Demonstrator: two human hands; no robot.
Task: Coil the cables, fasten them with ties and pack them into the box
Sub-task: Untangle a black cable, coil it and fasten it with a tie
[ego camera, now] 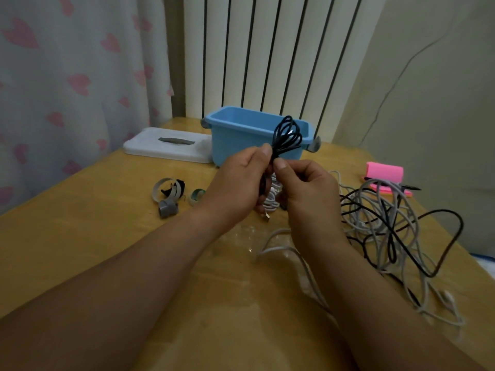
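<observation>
Loops of the black cable [288, 135] stand up out of our two hands, just in front of the blue box [235, 137] on the wooden table [107, 223]. Our left hand [238, 183] curls round the bundle at its waist, thumb tip pressed against the strands. Our right hand [305, 188] pinches the same spot from the other side, thumb and fingers closed on the cable. A white strand [271, 200] hangs between the palms below the pinch. We cannot tell whether it is a tie or part of another cable. A plug tip [266, 217] shows beneath it.

We judge the step in hand to be binding this coil. To do it well, we grip the waist firmly with the left hand so the loops cannot spring apart, and we let the right hand do the wrapping. The loops look uneven, so we square them up first. The loose ties [168, 190] lie on the table to the left, near the white lid [168, 147], within easy reach if one is needed. We wrap snugly, but not so tight as to kink the cable, and then the bundle goes into the box, whose lid is off. The tangle of cables [388, 226] lies on the right, apart from the box.
</observation>
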